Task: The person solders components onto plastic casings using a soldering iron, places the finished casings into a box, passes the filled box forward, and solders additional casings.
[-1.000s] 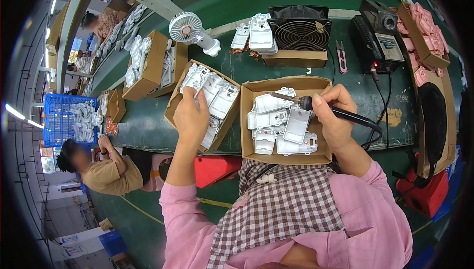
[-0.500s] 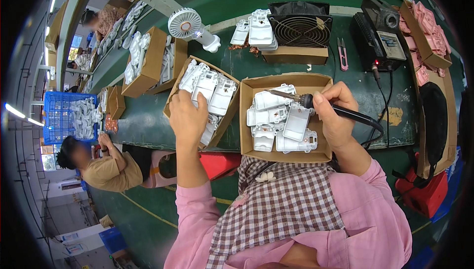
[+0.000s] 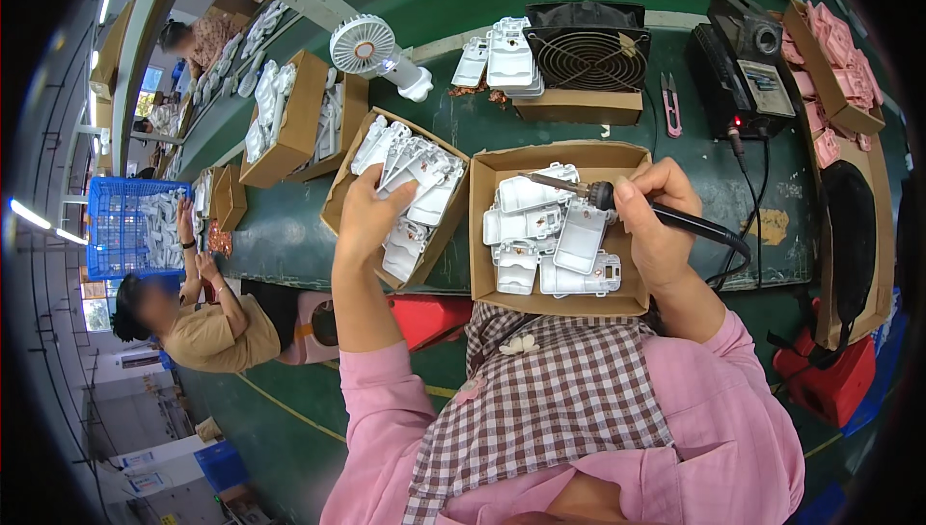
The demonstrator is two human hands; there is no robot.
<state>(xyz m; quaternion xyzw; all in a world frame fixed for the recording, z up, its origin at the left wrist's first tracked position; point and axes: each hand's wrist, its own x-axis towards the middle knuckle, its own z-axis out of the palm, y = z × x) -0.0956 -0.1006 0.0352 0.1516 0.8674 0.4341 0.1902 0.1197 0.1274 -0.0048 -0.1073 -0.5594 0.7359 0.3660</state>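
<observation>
My right hand [image 3: 661, 221] is wrapped round a soldering iron [image 3: 600, 194], its tip pointing left over the open cardboard box [image 3: 479, 265] in front of me. Inside that box lie several white plastic housings [image 3: 581, 236], some with small copper-coloured bits on them. To its left, my left hand [image 3: 371, 212] reaches into a tilted cardboard box [image 3: 333, 199] of similar parts. Thumb and fingers there pinch a white plastic housing [image 3: 413, 161], which stands tipped up above the others. Its lower end is partly hidden by my fingers.
A black fan [image 3: 588, 60] stands behind the box, beside stacked white housings [image 3: 509, 54]. Pink-handled snips [image 3: 670, 106] and a soldering station [image 3: 743, 72] are at right, its cable looping near my right hand. A small white fan [image 3: 365, 46] stands at back left. A co-worker [image 3: 217, 332] sits leftward.
My left hand has closed on a white housing and tipped it up from the pile. My right hand with the soldering iron has barely moved. The co-worker at left has raised a hand.
</observation>
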